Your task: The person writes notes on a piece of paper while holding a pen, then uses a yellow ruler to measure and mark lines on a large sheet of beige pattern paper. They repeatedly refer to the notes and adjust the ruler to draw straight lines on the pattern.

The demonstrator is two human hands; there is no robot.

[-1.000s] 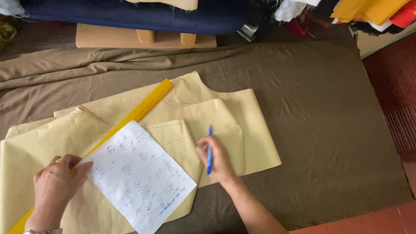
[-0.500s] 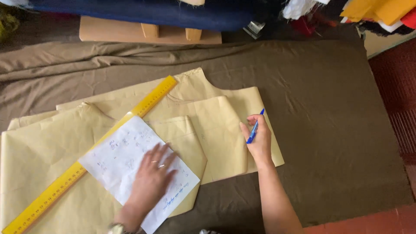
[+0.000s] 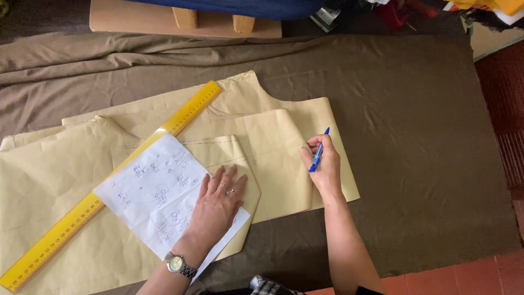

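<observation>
Left hand [image 3: 218, 205], moved off the yellow ruler [image 3: 109, 188], now flat and open on the white note sheet [image 3: 155, 194] at lower centre. Right hand [image 3: 322, 164], shifted to centre right, closed around a blue pen [image 3: 318, 151], resting on cream pattern paper [image 3: 273, 158] over brown cloth [image 3: 409, 136].

Ruler [image 3: 109, 186] end cut by left edge; note sheet [image 3: 158, 191] writing too small.

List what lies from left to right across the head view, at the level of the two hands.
Yellow ruler → white note sheet → left hand lying flat on that sheet → folded yellow pattern paper → right hand holding a blue pen → bare brown cloth.
</observation>
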